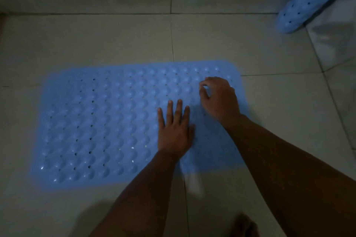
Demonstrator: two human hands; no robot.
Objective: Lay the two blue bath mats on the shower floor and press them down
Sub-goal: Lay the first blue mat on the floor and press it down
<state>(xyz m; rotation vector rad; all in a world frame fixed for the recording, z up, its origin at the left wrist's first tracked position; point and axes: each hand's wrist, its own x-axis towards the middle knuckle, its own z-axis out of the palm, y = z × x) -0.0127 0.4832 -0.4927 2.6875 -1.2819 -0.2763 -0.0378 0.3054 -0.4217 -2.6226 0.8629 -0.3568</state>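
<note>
One blue bath mat (100, 121), bumpy and dotted with small holes, lies flat on the pale tiled shower floor (115, 40). My left hand (174, 129) rests palm down on the mat's right half, fingers straight and slightly spread. My right hand (217, 96) is over the mat's far right corner with its fingers curled, and thumb and forefinger pinch at a bump on the surface. The second blue mat (308, 4) stands curled up at the top right, its lower end on the floor and its upper part out of frame.
The light is dim. Dark grout lines cross the tiles, and the wall meets the floor along the far edge (134, 13). A bare foot (246, 225) shows at the bottom edge, just in front of the mat.
</note>
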